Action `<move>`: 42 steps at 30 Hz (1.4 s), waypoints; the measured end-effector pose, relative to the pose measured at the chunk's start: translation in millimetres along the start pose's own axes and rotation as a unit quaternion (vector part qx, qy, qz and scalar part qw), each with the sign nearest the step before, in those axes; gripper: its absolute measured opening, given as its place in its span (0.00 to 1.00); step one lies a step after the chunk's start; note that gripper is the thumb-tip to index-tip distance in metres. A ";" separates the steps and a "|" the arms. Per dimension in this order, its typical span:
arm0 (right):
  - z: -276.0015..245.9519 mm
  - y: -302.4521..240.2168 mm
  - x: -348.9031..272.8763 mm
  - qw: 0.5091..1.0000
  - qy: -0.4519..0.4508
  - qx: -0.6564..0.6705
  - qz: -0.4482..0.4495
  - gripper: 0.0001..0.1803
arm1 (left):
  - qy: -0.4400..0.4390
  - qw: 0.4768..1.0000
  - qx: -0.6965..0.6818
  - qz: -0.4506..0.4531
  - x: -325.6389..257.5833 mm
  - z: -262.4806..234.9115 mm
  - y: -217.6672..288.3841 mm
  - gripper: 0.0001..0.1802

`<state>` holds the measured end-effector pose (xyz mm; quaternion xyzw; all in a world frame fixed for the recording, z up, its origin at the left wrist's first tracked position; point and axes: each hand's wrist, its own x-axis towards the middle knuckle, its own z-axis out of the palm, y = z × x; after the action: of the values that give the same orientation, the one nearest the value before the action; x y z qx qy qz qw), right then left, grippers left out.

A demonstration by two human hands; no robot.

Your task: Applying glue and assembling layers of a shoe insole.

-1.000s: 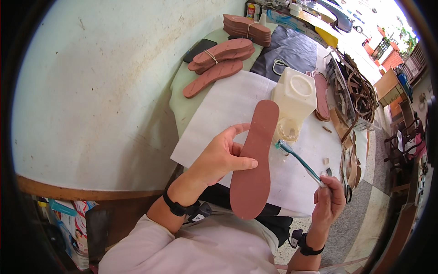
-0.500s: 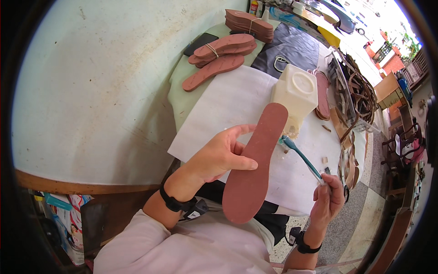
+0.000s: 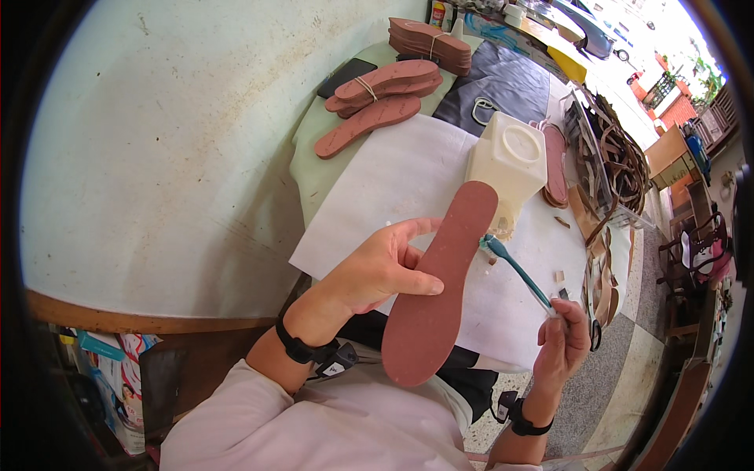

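My left hand (image 3: 395,264) grips a reddish-brown insole (image 3: 428,314) by its edge, thumb on the upper face and the fingers behind. The insole stands tilted over the work surface, wide end toward me. A toothbrush (image 3: 517,270) with a teal handle is pinched by its end in my right hand (image 3: 563,339). Its bristle head lies close beside the insole's right edge; whether they touch I cannot tell. Just beyond is a cream plastic container (image 3: 509,157), its square base facing up and its opening low, partly hidden by the insole.
Bundled insoles (image 3: 385,85) and another stack (image 3: 429,44) lie at the far left of the white sheet (image 3: 369,196). More insoles (image 3: 555,161) rest right of the container. A clear bin of brown strips (image 3: 613,149) stands farther right. Scissors (image 3: 594,336) lie near my right hand.
The insole has shifted very slightly toward me. The toothbrush has moved a little, its head now slightly nearer the insole's edge. Both hands keep their hold.
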<state>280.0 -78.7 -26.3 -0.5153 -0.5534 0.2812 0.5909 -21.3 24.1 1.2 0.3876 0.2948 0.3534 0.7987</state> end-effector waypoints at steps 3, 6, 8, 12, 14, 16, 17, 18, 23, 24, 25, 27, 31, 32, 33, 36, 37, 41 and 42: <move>1.0 1.0 -1.1 1.000 0.001 0.000 0.004 0.15 | 0.001 1.000 0.001 0.010 1.8 -3.6 -6.6 0.48; 0.8 1.4 -4.3 1.000 -0.010 -0.008 0.020 0.15 | 0.000 1.000 0.000 0.014 2.6 -5.5 -9.1 0.48; -1.2 2.0 -7.4 1.000 -0.016 -0.014 0.014 0.15 | -0.006 1.000 -0.001 0.013 3.0 -7.0 -8.5 0.48; 1.0 -1.3 -10.0 1.000 -0.014 -0.009 0.023 0.16 | -0.004 1.000 0.014 0.001 -0.8 -4.9 3.1 0.48; -1.1 -0.7 -11.2 0.999 -0.027 -0.009 0.024 0.16 | -0.004 1.000 0.011 0.005 -0.1 -7.4 2.1 0.47; -0.8 -0.7 -12.9 0.999 -0.034 -0.006 0.029 0.15 | -0.001 1.000 0.007 0.017 1.6 -10.6 -1.0 0.47; -0.3 -1.9 -13.4 0.999 -0.034 -0.003 0.032 0.15 | 0.001 1.000 0.005 0.023 2.6 -11.8 -2.2 0.47; 0.4 -2.7 -15.0 0.999 -0.034 -0.001 0.037 0.15 | 0.003 1.000 0.006 0.025 3.3 -12.6 -3.4 0.47; -1.4 -2.8 -20.0 0.999 -0.038 -0.009 0.036 0.14 | 0.010 0.999 0.035 0.020 1.6 -15.7 4.7 0.46; -2.1 -2.4 -20.7 0.998 -0.041 -0.010 0.035 0.14 | 0.015 0.999 0.034 0.021 1.5 -16.4 4.6 0.46; -2.3 -2.4 -21.5 0.998 -0.042 -0.011 0.036 0.13 | 0.018 0.999 0.034 0.021 1.9 -16.7 3.9 0.46; -3.0 -2.9 -23.4 0.998 -0.044 -0.014 0.038 0.13 | 0.023 0.999 0.032 0.022 2.6 -17.7 3.4 0.46; -4.5 -4.0 -27.1 0.998 -0.042 -0.019 0.046 0.13 | 0.029 0.999 0.019 0.031 7.1 -23.3 -3.1 0.45; -3.9 -5.8 -27.5 0.998 -0.042 -0.018 0.047 0.14 | 0.031 0.999 0.014 0.035 8.0 -24.9 -5.2 0.45; -3.7 -6.7 -28.1 0.998 -0.040 -0.018 0.049 0.14 | 0.032 0.999 0.022 0.025 7.8 -25.5 -3.2 0.44; -5.5 -4.7 -32.2 0.998 -0.037 -0.022 0.046 0.13 | 0.037 0.999 0.031 0.007 6.6 -27.3 0.8 0.42; -5.6 -4.8 -33.1 0.998 -0.037 -0.019 0.047 0.13 | 0.039 0.999 0.024 0.009 7.9 -29.1 -1.5 0.42; -5.3 -5.3 -36.5 0.998 -0.034 -0.016 0.047 0.13 | 0.061 0.997 -0.015 0.036 12.3 -30.6 -8.3 0.40; -5.4 -5.2 -37.2 0.998 -0.033 -0.018 0.047 0.13 | 0.061 0.997 -0.029 0.042 13.0 -29.5 -8.2 0.39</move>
<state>275.3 -115.5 -34.2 -0.5413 -0.5531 0.3157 0.5491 -33.0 42.8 -23.7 0.3535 0.3162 0.4178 0.7749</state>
